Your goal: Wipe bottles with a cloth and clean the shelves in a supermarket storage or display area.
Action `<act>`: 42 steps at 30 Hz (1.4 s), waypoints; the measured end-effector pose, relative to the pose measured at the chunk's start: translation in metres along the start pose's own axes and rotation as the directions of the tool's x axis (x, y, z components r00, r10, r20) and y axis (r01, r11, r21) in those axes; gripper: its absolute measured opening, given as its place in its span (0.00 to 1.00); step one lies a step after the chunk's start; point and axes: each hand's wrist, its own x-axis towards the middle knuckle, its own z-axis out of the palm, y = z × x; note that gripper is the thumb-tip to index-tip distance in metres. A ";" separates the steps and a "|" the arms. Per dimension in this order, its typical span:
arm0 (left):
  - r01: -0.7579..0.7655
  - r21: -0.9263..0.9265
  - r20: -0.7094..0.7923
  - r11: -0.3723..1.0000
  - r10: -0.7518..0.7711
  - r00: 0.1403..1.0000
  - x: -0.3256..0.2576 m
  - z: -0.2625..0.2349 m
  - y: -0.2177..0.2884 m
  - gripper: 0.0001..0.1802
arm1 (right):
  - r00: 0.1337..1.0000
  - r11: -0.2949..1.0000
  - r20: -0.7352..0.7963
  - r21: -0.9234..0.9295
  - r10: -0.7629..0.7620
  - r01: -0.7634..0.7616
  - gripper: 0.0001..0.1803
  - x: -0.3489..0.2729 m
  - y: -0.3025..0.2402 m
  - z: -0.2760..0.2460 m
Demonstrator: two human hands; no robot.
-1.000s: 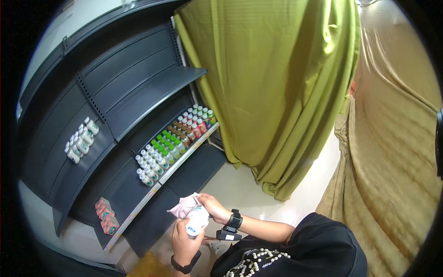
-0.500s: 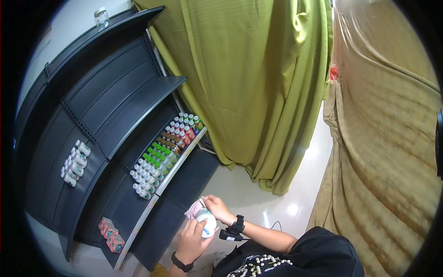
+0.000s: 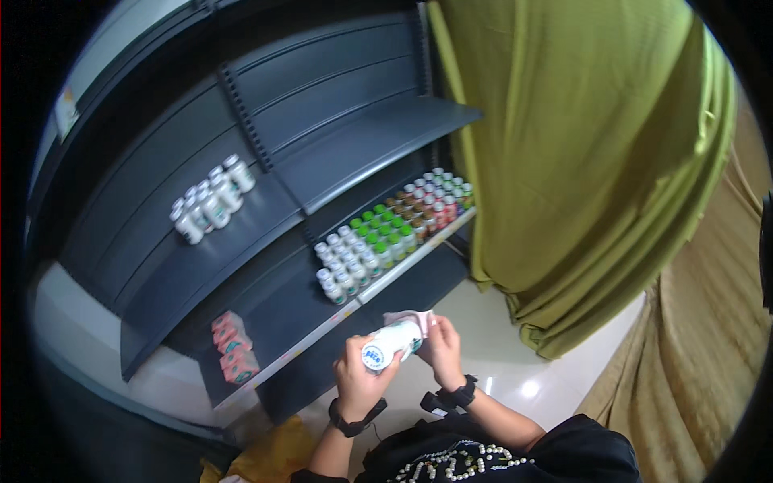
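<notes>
My left hand (image 3: 355,381) is closed around a white bottle (image 3: 392,341), which lies tilted with its round end bearing blue print toward me. At the bottle's far end, my right hand (image 3: 445,351) pinches a pale pink cloth (image 3: 427,320) between thumb and fingers. Part of that cloth lies against the bottle, and its far side is hidden. Both hands are in front of the shelf's lower edge.
Rows of small bottles (image 3: 381,234) with white, green and brown caps stand on the lower dark shelf. White bottles (image 3: 211,201) stand higher at left, pink packs (image 3: 233,354) at lower left. A green curtain (image 3: 580,161) hangs at right; yellow cloth (image 3: 278,455) lies below.
The view has swung left, so the shelves appear further right. My hands are further right in the picture, and the bottle is tilted differently, showing more of its side.
</notes>
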 end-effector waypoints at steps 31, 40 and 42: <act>-0.219 0.356 -0.019 0.909 0.241 0.970 0.438 -0.097 -0.184 0.22 | 0.552 0.956 0.783 -0.203 0.289 -0.212 0.18 0.474 0.013 0.321; 0.086 -0.056 -0.086 0.995 -0.091 0.992 0.519 -0.089 -0.308 0.16 | 0.356 0.940 0.898 -0.318 0.256 0.125 0.20 0.582 0.052 0.375; 0.195 -0.022 -0.109 0.981 -0.196 0.975 0.529 -0.085 -0.328 0.18 | 0.344 0.940 0.893 -0.333 0.290 0.070 0.19 0.584 0.045 0.382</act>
